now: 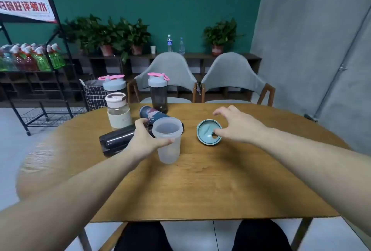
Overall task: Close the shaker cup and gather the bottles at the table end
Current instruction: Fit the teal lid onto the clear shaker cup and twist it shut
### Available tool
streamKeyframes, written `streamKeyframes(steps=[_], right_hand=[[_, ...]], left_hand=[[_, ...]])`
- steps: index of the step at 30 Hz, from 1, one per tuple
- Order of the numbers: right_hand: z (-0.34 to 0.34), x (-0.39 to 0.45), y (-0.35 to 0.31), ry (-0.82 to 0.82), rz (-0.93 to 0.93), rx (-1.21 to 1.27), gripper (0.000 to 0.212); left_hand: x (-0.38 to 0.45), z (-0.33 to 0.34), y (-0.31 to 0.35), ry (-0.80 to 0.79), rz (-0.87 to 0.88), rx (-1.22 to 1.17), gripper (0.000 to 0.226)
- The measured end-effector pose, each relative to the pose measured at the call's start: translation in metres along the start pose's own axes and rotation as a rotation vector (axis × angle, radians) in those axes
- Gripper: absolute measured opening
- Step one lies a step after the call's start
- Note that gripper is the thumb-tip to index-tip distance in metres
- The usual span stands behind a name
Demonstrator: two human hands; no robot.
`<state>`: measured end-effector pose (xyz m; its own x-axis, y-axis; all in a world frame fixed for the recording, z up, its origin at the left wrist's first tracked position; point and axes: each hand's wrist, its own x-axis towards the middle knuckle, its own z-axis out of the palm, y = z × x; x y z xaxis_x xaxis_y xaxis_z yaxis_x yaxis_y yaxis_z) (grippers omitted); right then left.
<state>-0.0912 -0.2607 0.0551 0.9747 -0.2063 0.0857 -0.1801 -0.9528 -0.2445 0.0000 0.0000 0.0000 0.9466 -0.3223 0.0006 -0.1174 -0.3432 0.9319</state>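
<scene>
the left hand (145, 140) wraps the clear shaker cup (168, 142), upright and lidless at the frame's centre on the wooden table (220, 186). right of it, the right hand (239, 124) hovers with fingers spread wide over the teal lid (207, 131), lying flat. behind the cup lie a black bottle (117, 140) and a patterned bottle (152, 114); a cream-sleeved bottle (118, 110) and two pink-capped shakers (158, 92) stand further up.

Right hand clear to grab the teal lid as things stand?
Probably yes. The right hand is open and spread right over the teal lid, which lies apart from the shaker cup in the left hand; nothing sits between.
</scene>
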Motion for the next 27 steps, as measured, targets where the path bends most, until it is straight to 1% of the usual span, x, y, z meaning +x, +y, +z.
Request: streamKeyframes(steps=[3, 6, 8, 10, 13, 17, 19, 20, 24, 27], right_hand=[[0.013, 0.028, 0.010, -0.060, 0.093, 0.018, 0.080], [0.032, 0.056, 0.025, -0.181, 0.156, 0.091, 0.102], [0.044, 0.070, 0.035, -0.219, 0.188, 0.133, 0.107], [0.053, 0.081, 0.041, -0.211, 0.250, 0.201, 0.100], [0.062, 0.097, 0.045, -0.222, 0.304, 0.255, 0.080], [0.074, 0.109, 0.051, -0.191, 0.295, 0.227, 0.032], [0.080, 0.109, 0.053, -0.155, 0.304, 0.280, 0.015], [0.082, 0.108, 0.053, -0.142, 0.313, 0.323, 0.011], [0.081, 0.096, 0.047, -0.077, 0.353, 0.480, 0.012], [0.073, 0.083, 0.039, -0.048, 0.377, 0.648, 0.013]], left_hand=[[0.013, 0.011, -0.019, 0.012, 0.006, -0.009, 0.125], [0.032, 0.022, -0.035, -0.015, 0.031, 0.006, 0.119], [0.043, 0.029, -0.038, -0.032, 0.101, 0.043, 0.114], [0.050, 0.035, -0.040, -0.047, 0.136, 0.061, 0.110], [0.058, 0.043, -0.036, -0.059, 0.162, 0.074, 0.099], [0.064, 0.051, -0.027, -0.107, 0.168, 0.116, 0.091], [0.066, 0.054, -0.022, -0.145, 0.164, 0.146, 0.086], [0.066, 0.055, -0.019, -0.166, 0.164, 0.159, 0.085], [0.065, 0.057, -0.008, -0.223, 0.174, 0.220, 0.083], [0.062, 0.059, -0.003, -0.246, 0.187, 0.263, 0.085]])
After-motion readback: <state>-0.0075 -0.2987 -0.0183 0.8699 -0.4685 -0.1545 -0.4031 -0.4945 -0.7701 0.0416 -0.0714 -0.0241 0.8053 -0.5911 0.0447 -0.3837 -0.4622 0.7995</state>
